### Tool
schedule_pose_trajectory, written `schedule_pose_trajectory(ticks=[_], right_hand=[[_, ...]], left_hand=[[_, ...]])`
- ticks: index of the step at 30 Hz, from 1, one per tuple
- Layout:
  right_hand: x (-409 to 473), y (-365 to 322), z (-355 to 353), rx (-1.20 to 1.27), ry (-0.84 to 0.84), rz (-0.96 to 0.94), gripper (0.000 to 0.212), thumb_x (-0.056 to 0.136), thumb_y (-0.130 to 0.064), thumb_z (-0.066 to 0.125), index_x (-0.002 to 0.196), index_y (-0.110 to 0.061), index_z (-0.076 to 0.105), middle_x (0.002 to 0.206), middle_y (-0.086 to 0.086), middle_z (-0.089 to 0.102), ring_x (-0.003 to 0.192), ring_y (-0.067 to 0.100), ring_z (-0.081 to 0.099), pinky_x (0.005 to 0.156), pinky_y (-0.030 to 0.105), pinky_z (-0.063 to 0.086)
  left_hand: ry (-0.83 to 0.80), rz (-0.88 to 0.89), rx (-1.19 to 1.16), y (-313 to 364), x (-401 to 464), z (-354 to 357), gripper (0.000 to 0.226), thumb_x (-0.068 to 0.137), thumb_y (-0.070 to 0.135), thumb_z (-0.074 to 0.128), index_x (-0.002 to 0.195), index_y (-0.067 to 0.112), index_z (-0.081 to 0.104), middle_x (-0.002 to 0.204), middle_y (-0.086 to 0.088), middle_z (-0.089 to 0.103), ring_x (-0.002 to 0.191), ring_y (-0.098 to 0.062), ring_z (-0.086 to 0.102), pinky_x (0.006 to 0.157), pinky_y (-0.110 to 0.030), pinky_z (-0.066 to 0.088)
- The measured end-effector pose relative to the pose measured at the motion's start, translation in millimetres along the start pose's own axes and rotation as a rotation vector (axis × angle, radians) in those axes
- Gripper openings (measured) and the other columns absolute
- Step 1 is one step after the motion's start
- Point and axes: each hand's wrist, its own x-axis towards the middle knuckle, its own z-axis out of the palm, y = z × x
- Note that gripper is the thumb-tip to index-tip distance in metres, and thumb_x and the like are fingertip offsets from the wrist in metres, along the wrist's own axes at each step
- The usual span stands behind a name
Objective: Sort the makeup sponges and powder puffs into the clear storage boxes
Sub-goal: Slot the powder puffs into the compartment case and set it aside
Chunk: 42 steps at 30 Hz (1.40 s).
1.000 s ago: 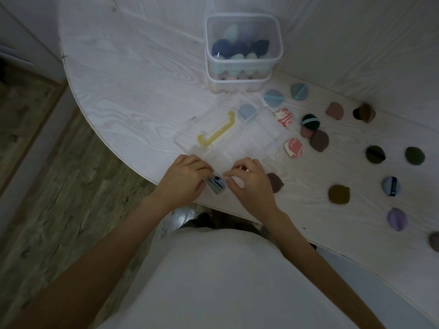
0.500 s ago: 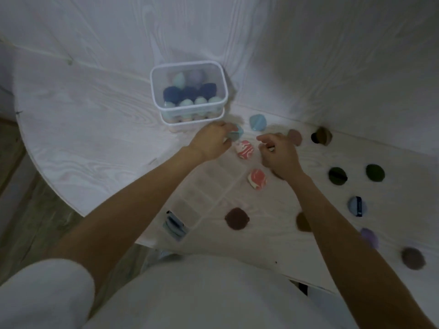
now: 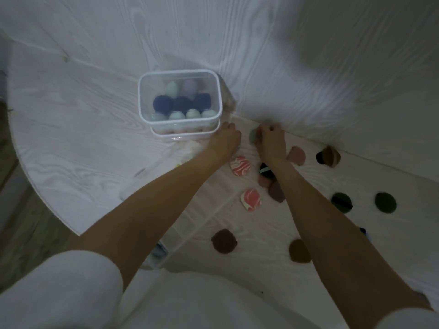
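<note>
Both arms reach out over the white wood-grain table [image 3: 71, 143]. The right hand [image 3: 270, 141] pinches a blurred blue-grey puff [image 3: 253, 137] by the back wall. The left hand [image 3: 224, 141] is curled beside the stacked clear boxes [image 3: 180, 100]; whether it holds anything cannot be told. Loose puffs lie around: two red marbled ones [image 3: 240, 165], dark green ones [image 3: 341, 202]. A wood floor [image 3: 21, 224] shows at left.
</note>
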Motion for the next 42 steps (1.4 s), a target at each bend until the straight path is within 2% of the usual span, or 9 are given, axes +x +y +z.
schedule_pose_trajectory(ticks=[4,7,10,13,17,22,29,37,42], right_hand=[[-27.3,-11.5,-19.1,0.287,0.123,0.023,0.011,0.079,0.0,0.058,0.085,-0.007,0.052,0.085,0.012,0.053,0.076,0.018,0.045,0.062,0.023,0.027],[-81.0,-28.7,-37.5,0.458,0.179,0.007,0.008,0.082,-0.005,0.06,0.085,-0.009,0.054,0.084,0.008,0.056,0.075,0.017,0.049,0.064,0.022,0.037],[-142.8,-52.4,-47.9,0.594,0.18,0.028,0.011,0.087,-0.005,0.058,0.087,-0.014,0.054,0.088,0.001,0.058,0.077,0.012,0.054,0.068,0.013,0.044],[-190.3,-71.6,-37.0,0.706,0.122,0.128,0.013,0.088,-0.008,0.06,0.095,-0.018,0.053,0.094,-0.003,0.059,0.084,0.012,0.06,0.076,0.022,0.051],[-224.0,-85.7,-19.4,0.799,0.091,0.209,0.028,0.087,-0.01,0.063,0.107,-0.027,0.051,0.106,0.003,0.058,0.087,0.007,0.064,0.076,0.029,0.056],[-235.2,-95.1,-20.2,0.83,0.114,0.212,0.017,0.089,-0.003,0.059,0.102,-0.013,0.057,0.095,-0.011,0.06,0.085,0.01,0.065,0.073,0.027,0.058],[-264.4,-128.1,-4.6,0.692,0.118,0.105,0.013,0.084,-0.004,0.065,0.091,-0.013,0.059,0.084,-0.005,0.063,0.075,0.006,0.061,0.063,0.011,0.049],[-265.2,-168.2,41.2,0.25,0.198,-0.099,0.008,0.073,-0.016,0.07,0.076,-0.014,0.063,0.074,-0.003,0.065,0.073,0.018,0.055,0.065,0.03,0.04],[-264.9,-165.0,65.4,0.085,0.155,-0.133,0.01,0.066,-0.022,0.078,0.069,-0.019,0.069,0.101,0.004,0.061,0.098,0.021,0.044,0.078,0.029,0.032]], left_hand=[[0.342,0.249,-0.338,-11.2,-39.5,-28.8,0.012,0.08,0.003,0.064,0.092,0.004,0.067,0.091,-0.018,0.062,0.086,-0.034,0.058,0.071,-0.038,0.049],[0.502,0.307,-0.525,-27.4,-105.6,-39.0,0.01,0.08,0.016,0.065,0.087,0.01,0.071,0.088,-0.009,0.065,0.082,-0.017,0.053,0.075,-0.021,0.039],[0.533,0.207,-0.604,-46.7,-181.1,-33.9,0.014,0.085,0.021,0.063,0.093,0.014,0.072,0.096,-0.006,0.065,0.089,-0.015,0.054,0.081,-0.02,0.041],[0.538,0.176,-0.597,-61.6,-234.5,-13.0,0.013,0.086,0.017,0.065,0.094,0.013,0.073,0.094,-0.007,0.065,0.085,-0.021,0.058,0.075,-0.028,0.047],[0.475,0.316,-0.532,-69.4,-261.9,13.6,0.016,0.09,0.019,0.06,0.097,0.015,0.073,0.094,-0.006,0.065,0.086,-0.019,0.057,0.073,-0.024,0.047],[0.33,0.386,-0.364,-82.8,-272.3,39.0,0.022,0.089,0.021,0.053,0.095,0.017,0.074,0.092,-0.003,0.068,0.083,-0.02,0.061,0.076,-0.025,0.041],[0.22,0.35,-0.187,-90.3,-281.1,52.3,0.028,0.086,0.024,0.045,0.096,0.022,0.071,0.093,0.005,0.072,0.083,-0.014,0.067,0.092,-0.034,0.032],[0.428,0.372,-0.213,-90.2,-286.7,61.5,0.019,0.087,0.024,0.054,0.083,0.02,0.072,0.086,0.002,0.068,0.074,-0.016,0.064,0.086,-0.033,0.037],[0.509,0.358,-0.287,-93.8,-296.2,69.3,0.013,0.09,0.022,0.059,0.09,0.017,0.071,0.098,-0.002,0.068,0.083,-0.015,0.062,0.082,-0.031,0.039]])
